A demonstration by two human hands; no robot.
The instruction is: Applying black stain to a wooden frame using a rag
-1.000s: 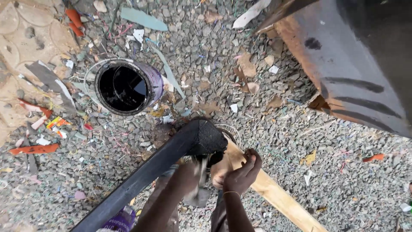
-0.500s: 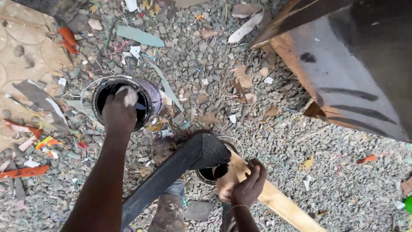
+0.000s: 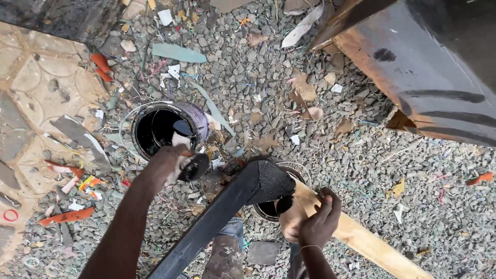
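My left hand (image 3: 170, 161) is just off the near rim of an open paint can (image 3: 199, 121) full of black paint, and it grips a small black paint-soaked pad (image 3: 194, 167). A wooden piece runs across the bottom of the view. Its left leg (image 3: 222, 212) is coated black up to the corner and its right part is a bare pale plank (image 3: 361, 237). My right hand (image 3: 319, 217) is closed around the plank right at that corner. A second, smaller can (image 3: 266, 209) sits on the gravel, half hidden beneath the corner.
Grey gravel littered with scraps, wire bits and orange shavings covers the ground. A large wooden piece with black-painted faces (image 3: 429, 67) fills the top right. Patterned paving (image 3: 36, 93) lies at the left. My trouser legs (image 3: 225, 253) show at the bottom.
My left hand went from the wooden piece up into the paint can, and now it has come back out to the can's near rim with the black pad. My right hand stayed on the plank.
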